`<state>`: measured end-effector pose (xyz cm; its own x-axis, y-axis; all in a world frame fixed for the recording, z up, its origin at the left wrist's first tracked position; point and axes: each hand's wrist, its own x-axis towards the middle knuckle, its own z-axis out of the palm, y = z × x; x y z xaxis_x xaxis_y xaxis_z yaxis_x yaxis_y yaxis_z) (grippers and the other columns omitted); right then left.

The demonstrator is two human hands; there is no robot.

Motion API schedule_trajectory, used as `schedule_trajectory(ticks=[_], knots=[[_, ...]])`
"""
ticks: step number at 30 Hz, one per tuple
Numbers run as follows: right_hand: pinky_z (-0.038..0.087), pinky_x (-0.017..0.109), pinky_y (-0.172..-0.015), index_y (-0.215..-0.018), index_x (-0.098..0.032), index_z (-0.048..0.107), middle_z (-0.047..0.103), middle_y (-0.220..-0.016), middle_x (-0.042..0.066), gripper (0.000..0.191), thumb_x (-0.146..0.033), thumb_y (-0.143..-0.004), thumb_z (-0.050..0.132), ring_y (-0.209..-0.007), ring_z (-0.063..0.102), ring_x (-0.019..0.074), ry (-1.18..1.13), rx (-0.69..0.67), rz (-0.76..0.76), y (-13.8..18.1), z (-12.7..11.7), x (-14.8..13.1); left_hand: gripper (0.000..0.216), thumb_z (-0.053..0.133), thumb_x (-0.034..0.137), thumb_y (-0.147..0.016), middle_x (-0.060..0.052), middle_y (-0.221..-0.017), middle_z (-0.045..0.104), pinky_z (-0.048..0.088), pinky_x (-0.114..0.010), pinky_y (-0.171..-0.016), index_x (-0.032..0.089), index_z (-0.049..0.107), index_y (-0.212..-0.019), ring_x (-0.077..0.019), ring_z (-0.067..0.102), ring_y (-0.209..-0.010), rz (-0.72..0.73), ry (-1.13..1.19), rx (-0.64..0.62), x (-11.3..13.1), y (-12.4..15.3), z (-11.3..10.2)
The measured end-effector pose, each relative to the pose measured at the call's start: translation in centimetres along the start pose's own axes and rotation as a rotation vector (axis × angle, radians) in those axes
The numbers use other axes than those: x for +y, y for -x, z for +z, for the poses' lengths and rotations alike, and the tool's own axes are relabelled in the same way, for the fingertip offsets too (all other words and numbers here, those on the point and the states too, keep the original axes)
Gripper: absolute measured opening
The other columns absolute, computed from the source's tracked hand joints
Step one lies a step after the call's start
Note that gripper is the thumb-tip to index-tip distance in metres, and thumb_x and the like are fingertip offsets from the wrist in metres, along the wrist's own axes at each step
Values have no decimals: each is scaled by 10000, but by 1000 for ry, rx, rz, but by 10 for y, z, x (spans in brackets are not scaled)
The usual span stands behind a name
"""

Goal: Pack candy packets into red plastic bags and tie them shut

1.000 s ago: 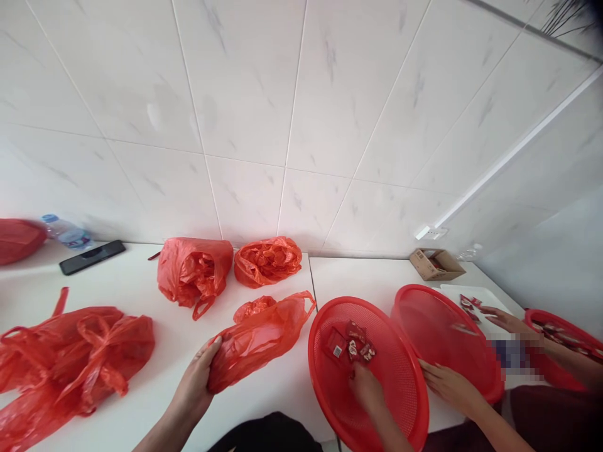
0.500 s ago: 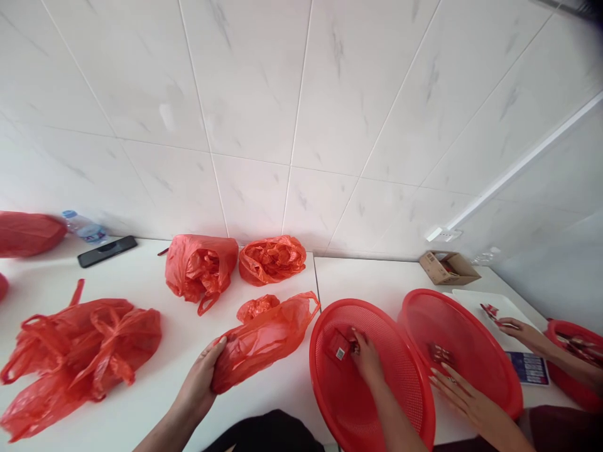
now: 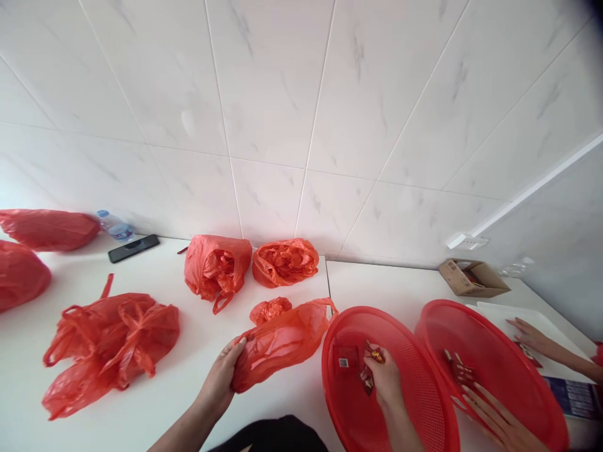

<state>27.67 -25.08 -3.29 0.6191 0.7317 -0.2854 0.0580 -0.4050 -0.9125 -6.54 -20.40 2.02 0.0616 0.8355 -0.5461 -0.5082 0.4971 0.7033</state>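
My left hand (image 3: 220, 375) pinches the closed end of a thin red plastic bag (image 3: 280, 347), whose mouth lies toward the basket on the right. Inside the red perforated basket (image 3: 426, 392), my right hand (image 3: 389, 376) grips small wrapped candies (image 3: 375, 355) with red and gold wrappers; how many is unclear. Beside those fingers, a flat red packet (image 3: 345, 356) with a white printed code lies in the basket. A crumpled red bag (image 3: 269, 310) rests just behind the held one.
A co-worker's hand (image 3: 502, 420) touches red packets (image 3: 459, 369) in a second red basket (image 3: 490, 333); their other hand (image 3: 532, 339) is over a white tray (image 3: 549, 323). Left are tied red bags (image 3: 113, 339), a phone (image 3: 134, 248) and a bottle (image 3: 117, 227). A cardboard box (image 3: 473, 277) stands behind.
The view has swung left, so things sit farther right. My right hand has drawn back from the flat packet with candies showing in its fingers. The co-worker's far hand has lowered its packet.
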Motion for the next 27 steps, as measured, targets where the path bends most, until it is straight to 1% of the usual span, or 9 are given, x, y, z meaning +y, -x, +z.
schedule_trajectory(ticks=[4,7,11,14,17,19,23,25,27], knots=[[420,237,-464,-1042,-239,587,663,-827,-19,415,-283,-638,677,-538,568,119,-288,-323,128,40,39,-50,262,764,384,-712,-13,-753,730,496,-224,-602,174,688,-847,-155,656,-640,2,-22,-63,-4,-2,2],[401,199,-494,-890,-204,636,638,-730,-44,370,-182,-538,747,-548,545,86,-489,-507,276,66,80,-69,261,756,401,-720,-19,-785,737,498,-228,-628,177,691,-837,-158,661,-667,-9,-39,-96,-6,0,5],[437,210,-539,-760,-201,585,597,-614,-59,301,-212,-521,766,-546,554,93,-600,-543,453,77,129,-63,267,759,402,-716,-35,-792,741,503,-249,-634,174,694,-839,-173,665,-664,-27,-58,-122,-10,5,5],[484,260,-563,-869,-220,572,650,-714,-24,337,-295,-589,746,-645,622,147,-586,-550,463,78,145,-58,266,741,396,-741,-36,-782,739,509,-257,-638,168,690,-866,-174,664,-653,-23,-54,-158,-12,7,4],[519,291,-593,-1082,-258,540,684,-988,26,481,-322,-643,725,-824,667,193,-546,-586,428,77,137,-60,281,740,397,-742,-48,-800,745,521,-270,-657,166,682,-892,-191,681,-690,-24,-41,-182,-13,7,2],[531,298,-618,-1108,-248,541,664,-1083,55,463,-374,-687,688,-862,671,201,-445,-550,323,70,122,-58,284,754,396,-722,-51,-784,745,527,-273,-650,166,677,-870,-196,687,-687,-29,-31,-164,-13,5,2],[518,287,-605,-988,-204,608,691,-940,75,326,-442,-798,492,-749,665,194,37,-224,-6,40,82,-35,291,762,380,-710,-44,-776,743,532,-272,-628,168,680,-891,-194,694,-668,-25,-26,-121,-12,1,-1],[527,306,-661,-999,-188,618,695,-959,94,351,-409,-820,412,-792,670,217,232,-96,-69,22,64,-17,287,748,375,-728,-45,-792,746,536,-279,-639,170,681,-916,-196,698,-675,-20,-25,-121,-12,-1,-3],[522,331,-751,-1077,-148,611,671,-1077,143,390,-336,-785,433,-935,661,269,344,-56,-78,10,52,2,274,733,374,-745,-48,-791,747,537,-282,-645,165,684,-916,-198,699,-674,-22,-22,-134,-13,-2,-3]])
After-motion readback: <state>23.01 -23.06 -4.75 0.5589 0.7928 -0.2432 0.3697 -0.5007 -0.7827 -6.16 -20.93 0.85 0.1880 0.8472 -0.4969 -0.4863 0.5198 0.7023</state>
